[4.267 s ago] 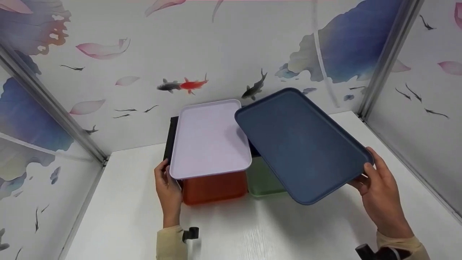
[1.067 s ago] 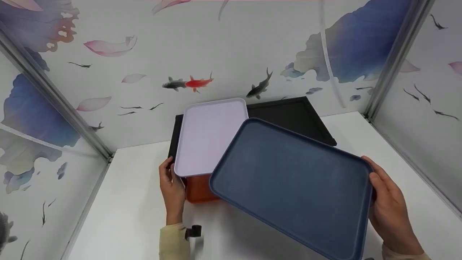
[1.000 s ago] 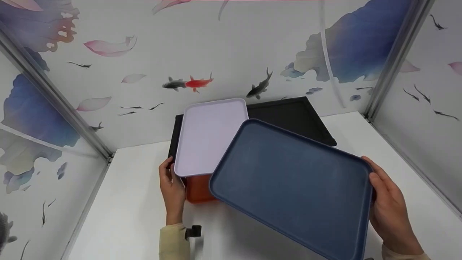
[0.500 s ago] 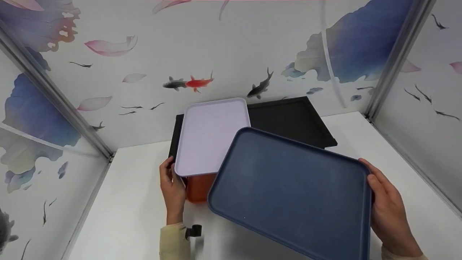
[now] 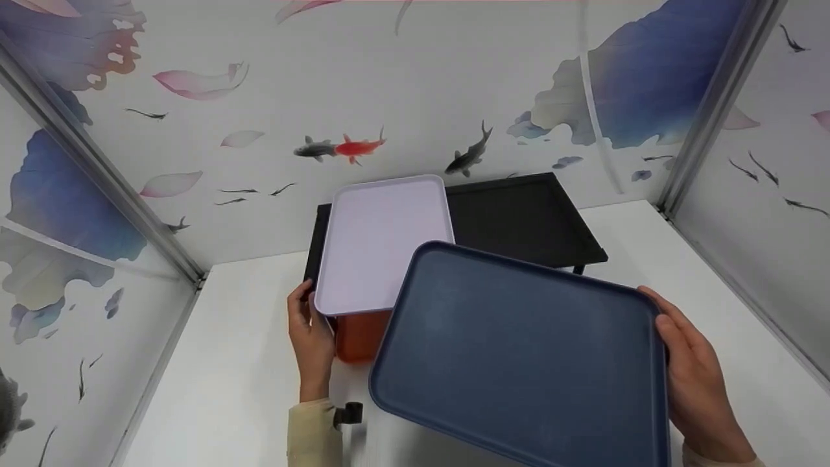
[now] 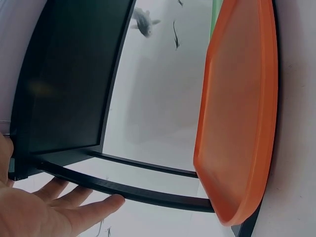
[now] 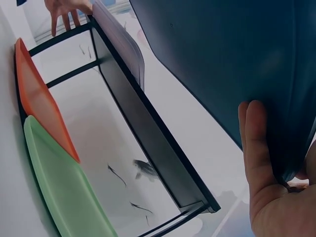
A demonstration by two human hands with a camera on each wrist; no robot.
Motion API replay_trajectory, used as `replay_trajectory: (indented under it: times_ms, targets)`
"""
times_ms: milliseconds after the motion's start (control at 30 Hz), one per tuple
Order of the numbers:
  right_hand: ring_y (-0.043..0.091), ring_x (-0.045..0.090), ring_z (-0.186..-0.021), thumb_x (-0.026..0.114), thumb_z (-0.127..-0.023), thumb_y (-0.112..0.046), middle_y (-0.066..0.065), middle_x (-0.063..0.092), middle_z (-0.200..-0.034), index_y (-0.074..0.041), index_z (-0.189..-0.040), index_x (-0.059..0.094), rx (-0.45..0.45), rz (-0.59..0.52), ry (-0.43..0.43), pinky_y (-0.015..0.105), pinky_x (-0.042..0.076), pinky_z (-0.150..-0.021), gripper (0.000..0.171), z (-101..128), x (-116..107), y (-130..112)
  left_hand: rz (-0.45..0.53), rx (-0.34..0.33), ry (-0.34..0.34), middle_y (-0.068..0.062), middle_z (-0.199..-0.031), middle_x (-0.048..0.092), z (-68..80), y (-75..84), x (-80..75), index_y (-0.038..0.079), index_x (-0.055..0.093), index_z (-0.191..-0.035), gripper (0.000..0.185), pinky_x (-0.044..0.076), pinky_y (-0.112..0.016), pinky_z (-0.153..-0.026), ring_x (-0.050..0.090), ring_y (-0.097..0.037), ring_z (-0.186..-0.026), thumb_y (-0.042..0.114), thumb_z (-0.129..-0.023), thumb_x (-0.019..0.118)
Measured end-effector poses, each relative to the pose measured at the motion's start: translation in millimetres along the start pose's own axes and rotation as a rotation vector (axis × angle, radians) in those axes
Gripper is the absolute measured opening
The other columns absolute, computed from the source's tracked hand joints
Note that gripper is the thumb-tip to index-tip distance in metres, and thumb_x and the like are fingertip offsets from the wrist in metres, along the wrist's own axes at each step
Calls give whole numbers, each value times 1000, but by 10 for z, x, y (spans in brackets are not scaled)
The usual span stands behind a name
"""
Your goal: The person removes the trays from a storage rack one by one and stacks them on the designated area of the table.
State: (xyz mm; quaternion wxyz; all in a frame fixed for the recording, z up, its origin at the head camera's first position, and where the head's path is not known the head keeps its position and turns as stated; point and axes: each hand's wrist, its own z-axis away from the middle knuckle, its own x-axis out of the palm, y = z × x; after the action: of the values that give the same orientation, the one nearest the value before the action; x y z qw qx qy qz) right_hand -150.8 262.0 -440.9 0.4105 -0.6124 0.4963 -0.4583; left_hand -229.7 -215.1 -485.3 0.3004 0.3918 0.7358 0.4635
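My right hand [image 5: 694,383] grips the right edge of a large dark blue tray [image 5: 519,350], thumb on top and fingers [image 7: 259,148] underneath. The tray hangs tilted in front of a black two-level rack [image 5: 525,217]. A lavender tray [image 5: 382,240] lies on the left half of the rack's top shelf. Below it sits an orange tray [image 5: 360,334], and the right wrist view shows a green tray [image 7: 64,187] beside that. My left hand [image 5: 311,334] rests flat against the rack's front left corner with its fingers [image 6: 94,205] straight along the black bar.
The rack stands on a white tabletop [image 5: 227,376] against a back wall with fish wallpaper. Side walls with metal posts [image 5: 707,110] close in on both sides. The right half of the top shelf is bare black.
The blue tray has come off the rack's right side, toward me and lower, uncovering the black shelf. It now hides the green tray in the head view. My left hand has stayed put.
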Motion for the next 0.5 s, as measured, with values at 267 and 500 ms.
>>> replay_trajectory:
  times_ms: [267,500]
  targets:
    - [1,33,-147,37,-113,-30,10,18,-170,-13,-162,30,23,55,20,9,40,-105,52,-3,12,7,-2,6,-3,-9,-142,56,-4,-17,-10,11,48,-145,36,44,-19,-102,54,-20,-130,19,-110,46]
    - [3,32,-148,37,-113,-32,10,21,-169,-12,-161,30,26,83,21,9,40,-105,53,-3,13,22,15,19,3,-10,-142,55,-11,-17,-1,9,49,-144,35,45,-18,-101,53,-24,-134,15,-110,46]
